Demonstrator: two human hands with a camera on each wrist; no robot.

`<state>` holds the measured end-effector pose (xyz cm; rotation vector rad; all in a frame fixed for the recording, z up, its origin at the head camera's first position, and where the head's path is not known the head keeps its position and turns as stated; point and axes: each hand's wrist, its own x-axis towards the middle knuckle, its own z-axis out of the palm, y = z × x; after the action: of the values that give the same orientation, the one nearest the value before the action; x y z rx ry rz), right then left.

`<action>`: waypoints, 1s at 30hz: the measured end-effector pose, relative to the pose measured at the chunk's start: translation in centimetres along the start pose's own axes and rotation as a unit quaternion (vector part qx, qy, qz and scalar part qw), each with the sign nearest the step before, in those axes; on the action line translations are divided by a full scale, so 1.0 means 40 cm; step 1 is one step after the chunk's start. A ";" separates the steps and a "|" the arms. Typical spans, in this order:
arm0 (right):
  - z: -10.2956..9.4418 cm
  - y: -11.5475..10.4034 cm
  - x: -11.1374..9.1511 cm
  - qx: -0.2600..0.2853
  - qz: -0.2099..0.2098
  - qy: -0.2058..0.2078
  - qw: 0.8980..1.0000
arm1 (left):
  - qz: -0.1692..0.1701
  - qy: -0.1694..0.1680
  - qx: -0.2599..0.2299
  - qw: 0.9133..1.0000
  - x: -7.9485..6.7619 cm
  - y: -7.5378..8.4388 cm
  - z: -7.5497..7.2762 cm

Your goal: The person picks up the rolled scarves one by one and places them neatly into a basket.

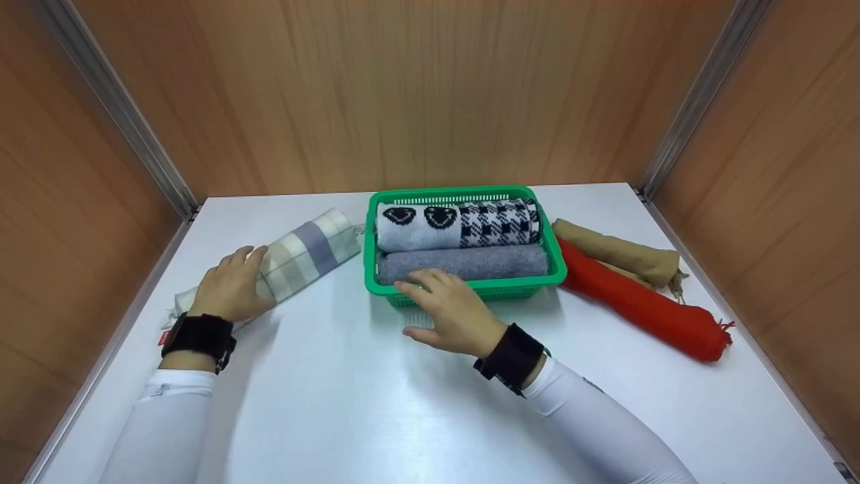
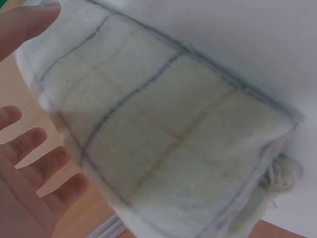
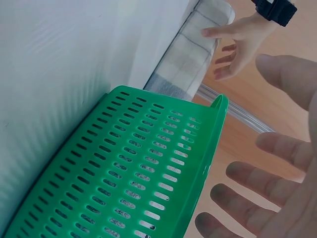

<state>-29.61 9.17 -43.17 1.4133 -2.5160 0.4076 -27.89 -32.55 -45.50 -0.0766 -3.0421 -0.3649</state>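
Observation:
My left hand (image 1: pixel 230 286) is over the near end of a rolled plaid scarf (image 1: pixel 309 249), its fingers spread and not curled round it. In the left wrist view, the thumb overlaps one edge of the pale scarf (image 2: pixel 148 109) and the other fingers stand beside it. My right hand (image 1: pixel 453 310) hovers at the front rim of a green plastic basket (image 1: pixel 463 290), fingers apart and holding nothing. Inside the basket lie a black-and-white patterned roll (image 1: pixel 430 232) and a grey rolled scarf (image 1: pixel 470 262), side by side. The right wrist view shows the basket's slotted wall (image 3: pixel 119 163) near my fingers.
Right of the basket lie a red rolled scarf (image 1: pixel 645 306) and a tan rolled scarf (image 1: pixel 618 252), the red one partly overlapping the tan. Wooden panels (image 1: pixel 403 94) with metal corner strips enclose the white table (image 1: pixel 349 403) at the back and both sides.

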 end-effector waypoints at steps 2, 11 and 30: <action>0.001 -0.002 -0.001 -0.002 -0.002 0.001 1.000 | -0.007 -0.006 -0.005 1.000 -0.001 -0.016 0.003; 0.003 -0.005 -0.007 0.001 -0.015 0.009 1.000 | -0.049 -0.050 -0.019 0.997 -0.001 -0.064 0.008; 0.011 -0.022 -0.005 -0.002 -0.008 -0.018 1.000 | -0.082 -0.103 -0.030 0.991 -0.002 -0.098 0.012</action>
<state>-28.78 8.73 -43.54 1.4512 -2.5299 0.3760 -28.06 -36.26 -46.91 0.1437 -3.2522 -0.4892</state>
